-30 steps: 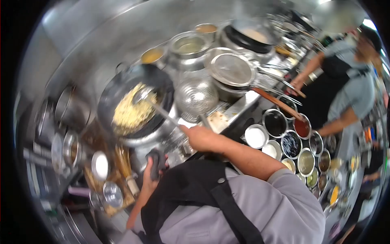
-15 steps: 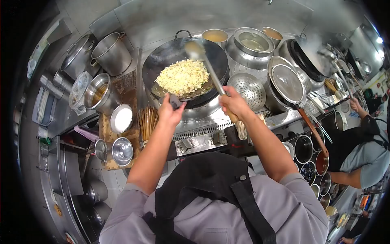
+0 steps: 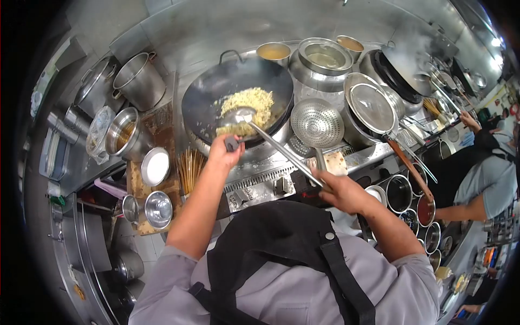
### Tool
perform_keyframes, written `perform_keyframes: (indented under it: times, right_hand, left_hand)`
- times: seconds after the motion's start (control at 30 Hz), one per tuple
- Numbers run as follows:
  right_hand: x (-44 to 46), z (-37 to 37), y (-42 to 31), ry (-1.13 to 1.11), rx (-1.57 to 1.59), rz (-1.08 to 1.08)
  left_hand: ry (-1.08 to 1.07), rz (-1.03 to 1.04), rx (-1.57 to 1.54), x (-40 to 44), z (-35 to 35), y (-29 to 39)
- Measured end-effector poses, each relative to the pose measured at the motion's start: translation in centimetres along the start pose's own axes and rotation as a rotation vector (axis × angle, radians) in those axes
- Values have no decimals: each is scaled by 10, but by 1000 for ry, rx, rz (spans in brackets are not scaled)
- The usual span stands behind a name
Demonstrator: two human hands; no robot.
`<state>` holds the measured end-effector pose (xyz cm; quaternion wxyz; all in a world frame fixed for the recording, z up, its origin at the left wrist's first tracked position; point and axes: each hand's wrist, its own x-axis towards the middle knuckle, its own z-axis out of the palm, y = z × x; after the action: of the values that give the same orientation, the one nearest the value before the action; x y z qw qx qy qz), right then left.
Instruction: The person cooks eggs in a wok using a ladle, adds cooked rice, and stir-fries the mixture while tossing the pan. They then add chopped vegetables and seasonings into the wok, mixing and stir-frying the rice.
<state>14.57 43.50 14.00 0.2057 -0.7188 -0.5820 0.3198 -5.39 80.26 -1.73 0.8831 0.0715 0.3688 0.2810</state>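
Observation:
The fingers of my left hand (image 3: 223,154) are wrapped round the near handle of a large black wok (image 3: 200,92); a dark grey cover or cloth (image 3: 232,143) shows at the grip. Yellow fried rice (image 3: 249,102) lies heaped in the wok. My right hand (image 3: 346,192) is closed round the end of a long-handled metal ladle (image 3: 287,154). The ladle's bowl rests in the near side of the rice, partly overlapped by it.
A perforated strainer (image 3: 317,123) and a wire-mesh sieve (image 3: 372,108) sit right of the wok. Bamboo sticks (image 3: 190,170), a white bowl (image 3: 155,166) and a metal bowl (image 3: 158,209) stand left. A person (image 3: 482,179) works at the far right.
The ladle has come down from the wok's far side into the near rice. My right hand has moved down and right. The rice pile has shifted and spread toward the near rim.

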Motion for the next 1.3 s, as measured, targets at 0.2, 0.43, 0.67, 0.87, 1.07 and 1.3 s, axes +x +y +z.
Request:
perform_keyframes:
  times: [0.2, 0.43, 0.67, 0.87, 1.07, 1.3]
  right_hand:
    - [-10, -20, 3, -52, 244, 260]
    - [55, 52, 37, 221, 192, -132]
    - [-41, -20, -9, -63, 373, 302]
    - [41, 65, 39, 275, 130, -66]
    - [7, 155, 109, 476, 589, -155]
    - [21, 148, 99, 309, 641, 82]
  left_hand:
    - [66, 122, -34, -49, 23, -35]
    - [-42, 194, -33, -122, -60, -93]
    - [1, 133, -78, -83, 5, -31]
    - [64, 180, -10, -115, -59, -95]
    - [78, 86, -78, -66, 1, -26]
    - [43, 349, 3, -75, 9, -42]
